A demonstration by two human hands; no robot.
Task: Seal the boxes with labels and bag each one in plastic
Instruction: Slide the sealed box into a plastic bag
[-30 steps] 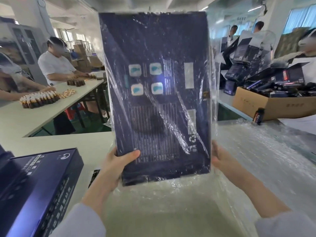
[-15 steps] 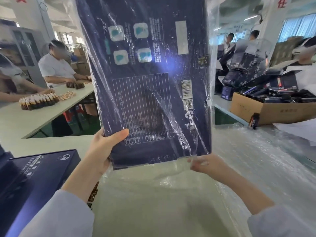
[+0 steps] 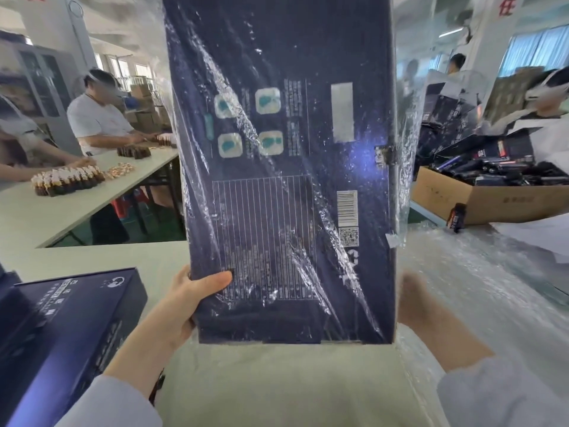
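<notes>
The left hand [image 3: 184, 303] grips the lower left corner of the upright dark box [image 3: 292, 180] inside the plastic bag [image 3: 404, 180], while the blurred right hand [image 3: 412, 300] is at the right edge and I cannot tell its grip.

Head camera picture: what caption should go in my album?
Left hand grips a dark blue box inside a clear plastic bag, right hand blurred beside it.
</notes>
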